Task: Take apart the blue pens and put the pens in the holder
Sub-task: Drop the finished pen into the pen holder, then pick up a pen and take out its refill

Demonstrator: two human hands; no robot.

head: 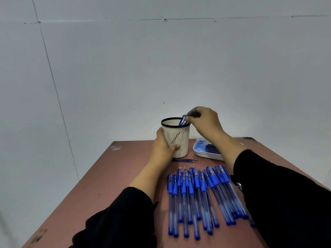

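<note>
Now | left hand [163,147] grips holder [177,140] side | right hand [202,122] pinches blue pen [183,120] tilted into its rim | pens [202,197] on table [111,176] between forearms

White perforated plastic pen holder with black rim [179,140], upright, centre of frame on far part of table. One blue pen piece [183,120] sticks up tilted out of its mouth, upper end leaning right; dark slanted shapes show through the slots. Row of blue capped pens with clear barrels [202,196] lies flat, lower centre-right, caps toward holder, some overlapping. Thin dark blue refill [184,160] lies flat just below holder's base.
</note>
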